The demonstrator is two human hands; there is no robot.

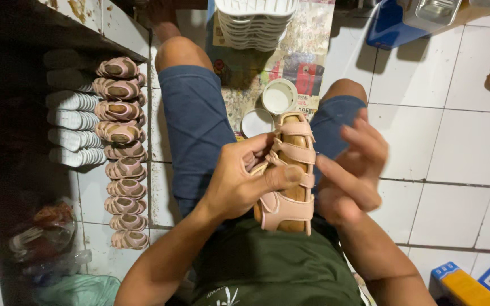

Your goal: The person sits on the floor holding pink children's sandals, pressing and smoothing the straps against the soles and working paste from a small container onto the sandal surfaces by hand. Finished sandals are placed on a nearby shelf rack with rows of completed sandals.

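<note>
I am sitting on the white tiled floor point(460, 147) with my knees apart, and I am holding a pink sandal upper point(288, 170) stretched over a wooden shoe last point(296, 195) in my lap, just above the hem of my green shirt. My left hand point(239, 181) is gripping it from the left side: the fingers point(282, 175) are closing around the straps, with the thumb lying across the middle strap and the other fingertips tucked at the buckle side. My right hand point(350, 170) is hovering just beside the sandal on the right; its fingers are spread open and slightly blurred, with one fingertip pointing at the strap edge, and I cannot tell whether it is touching.

Between my knees, a sheet of printed paper point(307, 39) is lying on the floor, and on it a small round white pot point(279, 96) and its white lid point(257, 122) are sitting just beyond the toe of the sandal. Farther up, a stack of white soles point(255, 25) is resting. To my left, a row of finished pink sandal uppers point(121, 153) is running along the floor beside a row of white soles point(72, 119) under a dark shelf point(58, 28). At the lower right corner, small blue and yellow boxes point(472, 283) are lying.
</note>
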